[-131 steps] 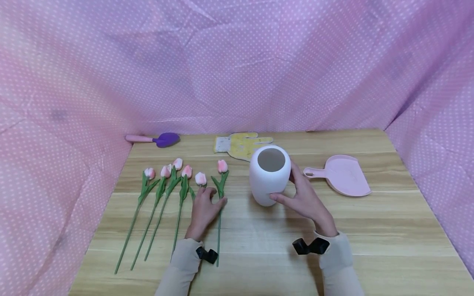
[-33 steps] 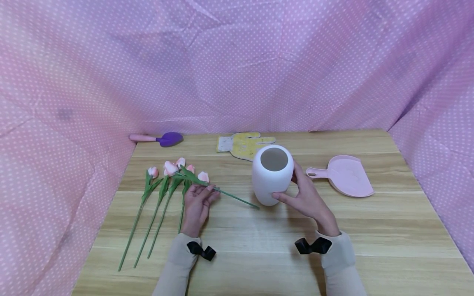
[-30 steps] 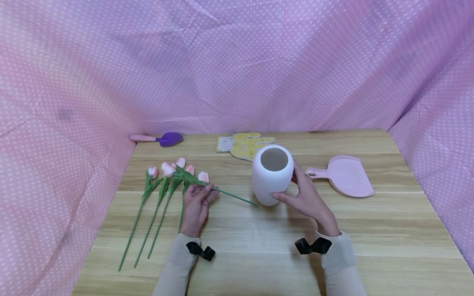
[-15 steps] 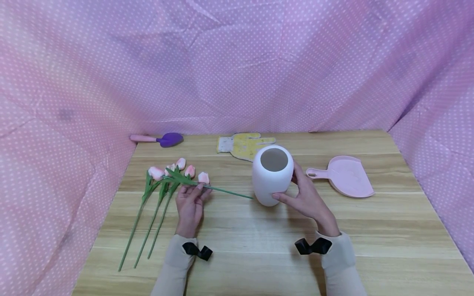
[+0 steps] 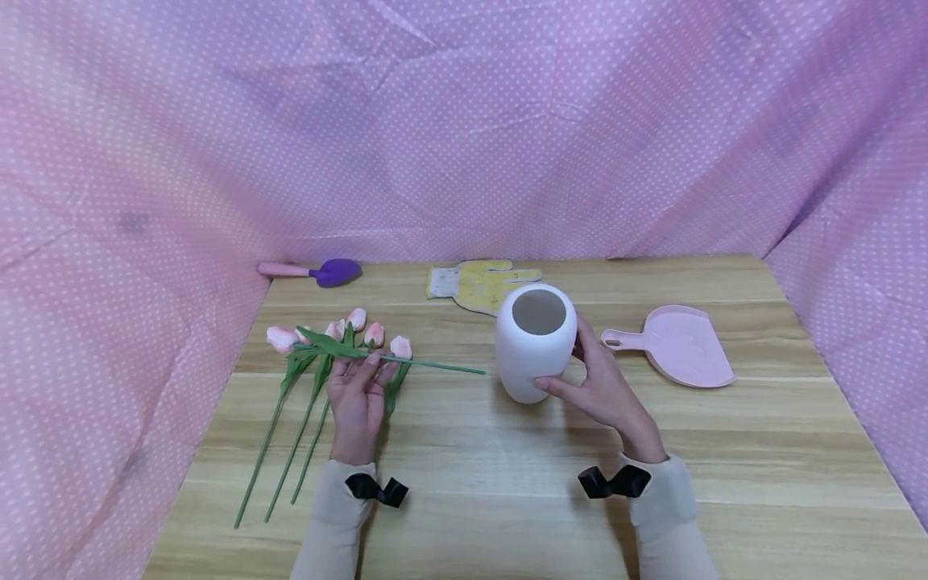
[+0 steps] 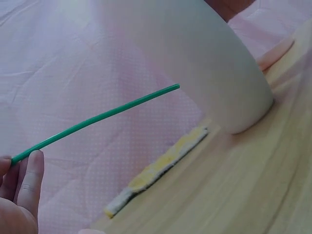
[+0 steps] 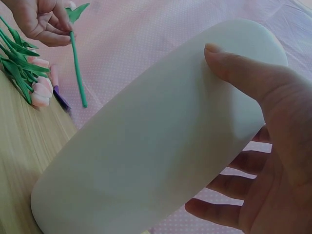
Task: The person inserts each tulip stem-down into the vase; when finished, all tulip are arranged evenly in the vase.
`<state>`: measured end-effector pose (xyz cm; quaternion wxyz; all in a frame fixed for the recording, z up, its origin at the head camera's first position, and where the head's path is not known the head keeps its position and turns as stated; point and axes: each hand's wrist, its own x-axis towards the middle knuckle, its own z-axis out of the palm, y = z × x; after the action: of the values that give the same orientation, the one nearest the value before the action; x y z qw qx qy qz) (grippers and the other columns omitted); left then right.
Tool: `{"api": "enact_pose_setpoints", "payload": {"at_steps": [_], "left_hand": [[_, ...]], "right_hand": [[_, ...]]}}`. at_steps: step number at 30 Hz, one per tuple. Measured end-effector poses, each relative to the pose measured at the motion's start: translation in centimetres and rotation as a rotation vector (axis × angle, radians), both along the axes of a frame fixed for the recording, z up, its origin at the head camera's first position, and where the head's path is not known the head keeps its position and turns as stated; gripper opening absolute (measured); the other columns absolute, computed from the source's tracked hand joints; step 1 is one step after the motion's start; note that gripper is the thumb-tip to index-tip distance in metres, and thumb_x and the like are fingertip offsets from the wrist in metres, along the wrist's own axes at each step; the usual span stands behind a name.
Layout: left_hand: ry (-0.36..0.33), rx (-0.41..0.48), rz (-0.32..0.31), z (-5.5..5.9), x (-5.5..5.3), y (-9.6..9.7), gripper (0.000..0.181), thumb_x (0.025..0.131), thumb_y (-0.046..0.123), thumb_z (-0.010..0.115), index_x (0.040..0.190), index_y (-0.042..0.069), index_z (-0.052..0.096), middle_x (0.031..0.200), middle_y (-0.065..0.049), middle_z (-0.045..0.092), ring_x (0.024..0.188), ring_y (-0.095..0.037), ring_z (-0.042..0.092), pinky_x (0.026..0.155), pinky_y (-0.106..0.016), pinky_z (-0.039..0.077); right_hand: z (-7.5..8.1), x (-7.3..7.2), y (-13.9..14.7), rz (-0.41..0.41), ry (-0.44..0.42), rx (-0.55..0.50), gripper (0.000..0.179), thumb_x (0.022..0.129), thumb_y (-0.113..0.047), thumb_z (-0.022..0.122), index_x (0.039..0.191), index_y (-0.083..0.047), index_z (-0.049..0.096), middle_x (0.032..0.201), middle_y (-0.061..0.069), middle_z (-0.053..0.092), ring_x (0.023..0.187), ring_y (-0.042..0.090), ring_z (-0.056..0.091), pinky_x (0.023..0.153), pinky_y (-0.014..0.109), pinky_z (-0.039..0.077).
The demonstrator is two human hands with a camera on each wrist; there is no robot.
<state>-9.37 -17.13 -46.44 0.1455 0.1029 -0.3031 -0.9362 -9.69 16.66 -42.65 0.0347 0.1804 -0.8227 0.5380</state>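
My left hand [image 5: 354, 407] pinches a pink tulip [image 5: 442, 366] by its green stem, above the other flowers. The tulip lies sideways, bloom to the left, and its bare stem end points at the vase. In the left wrist view, that stem [image 6: 97, 117] slants up from my fingertips, its tip overlapping the vase. My right hand [image 5: 605, 395] holds the upright white vase [image 5: 535, 362] from the right, thumb in front and fingers round behind. In the right wrist view, the thumb presses the smooth vase wall [image 7: 146, 126]. The vase mouth faces up.
Several pink tulips [image 5: 268, 443] lie in a row on the wooden table [image 5: 507, 499], partly under my left hand. Farther back are a purple trowel [image 5: 337, 272] and a yellow glove [image 5: 482, 283], partly behind the vase. A pink dustpan [image 5: 685, 346] lies on the right.
My left hand has picked up the rightmost tulip and turned it sideways. Over the last second it has drifted left, drawing the stem end back from the vase. My right hand stays on the vase.
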Motion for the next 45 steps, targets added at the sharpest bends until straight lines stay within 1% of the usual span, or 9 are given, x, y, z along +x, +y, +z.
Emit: {"api": "enact_pose_setpoints", "payload": {"at_steps": [9, 12, 18, 21, 25, 30, 34, 41, 45], "left_hand": [[0.028, 0.091, 0.020, 0.8, 0.2, -0.2, 0.027, 0.088, -0.019, 0.060, 0.106, 0.001, 0.064, 0.092, -0.013, 0.072, 0.083, -0.025, 0.076, 0.074, -0.042, 0.066], [0.067, 0.111, 0.024, 1.1, 0.2, -0.3, 0.026, 0.089, -0.020, 0.057, 0.104, -0.001, 0.063, 0.092, -0.014, 0.073, 0.087, -0.027, 0.077, 0.076, -0.044, 0.065], [0.162, 0.131, -0.005, 2.0, 0.4, -0.5, 0.036, 0.093, -0.022, 0.047, 0.113, 0.001, 0.066, 0.089, -0.016, 0.074, 0.084, -0.027, 0.077, 0.073, -0.041, 0.066], [0.179, 0.137, -0.007, 2.6, 0.4, -0.5, 0.034, 0.094, -0.021, 0.046, 0.110, 0.001, 0.067, 0.091, -0.015, 0.075, 0.084, -0.027, 0.077, 0.073, -0.042, 0.066], [0.189, 0.137, 0.000, 3.5, 0.6, -0.5, 0.028, 0.094, -0.019, 0.048, 0.102, -0.001, 0.067, 0.091, -0.013, 0.074, 0.083, -0.026, 0.076, 0.074, -0.041, 0.066], [0.237, 0.128, -0.005, 4.5, 0.6, -0.3, 0.025, 0.094, -0.019, 0.048, 0.100, -0.003, 0.066, 0.093, -0.015, 0.074, 0.085, -0.028, 0.076, 0.076, -0.041, 0.066], [0.253, 0.091, -0.004, 5.2, 0.6, -0.2, 0.025, 0.096, -0.018, 0.047, 0.100, -0.002, 0.066, 0.094, -0.015, 0.076, 0.085, -0.026, 0.076, 0.077, -0.040, 0.066], [0.305, 0.131, 0.000, 6.8, 0.7, -0.1, 0.022, 0.096, -0.019, 0.045, 0.097, -0.005, 0.061, 0.091, -0.018, 0.074, 0.089, -0.030, 0.075, 0.080, -0.046, 0.065], [0.320, 0.110, 0.008, 7.7, 0.7, 0.0, 0.021, 0.096, -0.018, 0.046, 0.096, -0.004, 0.061, 0.087, -0.018, 0.074, 0.087, -0.029, 0.076, 0.077, -0.042, 0.066]], "right_hand": [[0.1, 0.0, 0.0, 0.000, -0.007, -0.002, 0.103, 0.075, -0.014, 0.089, 0.156, -0.027, 0.027, 0.145, 0.005, 0.054, 0.131, 0.020, 0.054, 0.107, 0.012, 0.045], [0.1, 0.0, 0.0, -0.003, -0.012, -0.002, 0.103, 0.075, -0.014, 0.089, 0.156, -0.028, 0.027, 0.145, 0.004, 0.054, 0.131, 0.020, 0.054, 0.107, 0.013, 0.046], [0.0, 0.1, 0.1, -0.006, -0.011, 0.000, 0.103, 0.075, -0.014, 0.089, 0.157, -0.027, 0.027, 0.146, 0.005, 0.054, 0.131, 0.021, 0.054, 0.106, 0.011, 0.045], [-0.1, 0.1, 0.1, -0.005, -0.013, -0.007, 0.103, 0.075, -0.014, 0.089, 0.157, -0.027, 0.027, 0.146, 0.005, 0.054, 0.131, 0.021, 0.054, 0.107, 0.012, 0.045], [0.0, 0.2, 0.1, -0.009, -0.022, -0.012, 0.102, 0.075, -0.015, 0.089, 0.156, -0.029, 0.029, 0.145, 0.004, 0.055, 0.130, 0.020, 0.054, 0.110, 0.026, 0.049], [0.0, 0.2, 0.0, -0.009, -0.021, -0.016, 0.102, 0.075, -0.014, 0.089, 0.156, -0.027, 0.029, 0.145, 0.005, 0.055, 0.130, 0.022, 0.054, 0.111, 0.048, 0.050], [-0.1, 0.2, 0.0, -0.007, -0.022, -0.020, 0.102, 0.075, -0.015, 0.089, 0.156, -0.029, 0.029, 0.144, 0.005, 0.055, 0.130, 0.022, 0.055, 0.110, 0.049, 0.050], [-0.1, 0.1, 0.0, -0.009, -0.017, -0.012, 0.101, 0.075, -0.015, 0.089, 0.156, -0.031, 0.029, 0.143, 0.004, 0.056, 0.129, 0.019, 0.055, 0.110, 0.049, 0.050], [-0.1, 0.2, 0.0, -0.020, -0.020, -0.003, 0.102, 0.075, -0.017, 0.089, 0.155, -0.031, 0.029, 0.143, 0.003, 0.057, 0.129, 0.020, 0.055, 0.110, 0.048, 0.050]]}}
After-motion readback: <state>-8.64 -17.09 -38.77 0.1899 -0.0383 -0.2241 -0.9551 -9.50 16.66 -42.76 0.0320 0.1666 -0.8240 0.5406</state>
